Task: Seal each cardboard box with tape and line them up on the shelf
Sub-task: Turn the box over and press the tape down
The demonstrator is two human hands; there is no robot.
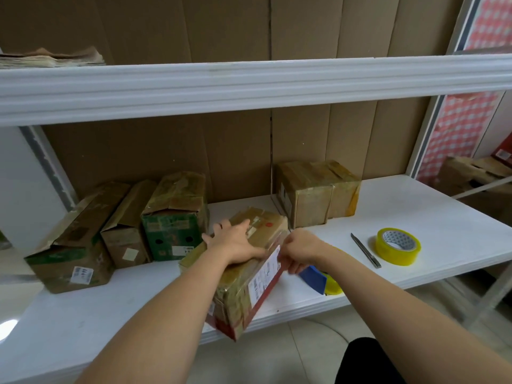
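You are working on the box (250, 270) nearest you, which is lying slantwise on the white shelf (415, 217) with its near corner hanging over the front edge at about 6 o'clock. Its top and sides are already looking glossy with tape, so I judge you are finishing this one rather than starting it.

Your left hand (235, 242) is lying flat on the lid with the fingers spread toward 12 o'clock, pressing the box down. Your right hand (300, 252) is curling at the box's right edge, at 3 o'clock from the left hand; it seems to be pinching a tape end or the white label there, though I cannot tell which. Just below that hand a blue tape dispenser (314, 278) with a yellowish roll is sitting beside the box.

Further right, at about 2 o'clock, a slim knife (365, 250) and a spare tape roll (398, 246) are lying side by side, apart from the box.

Toward the back, three boxes (124, 225) are standing in a row at 10 o'clock, touching one another; at least two are looking open-flapped and may be waiting for tape. At 1 o'clock a taped box (315, 194) is sitting against the cardboard backing, well apart from that row. So lining up is looking largely undone.
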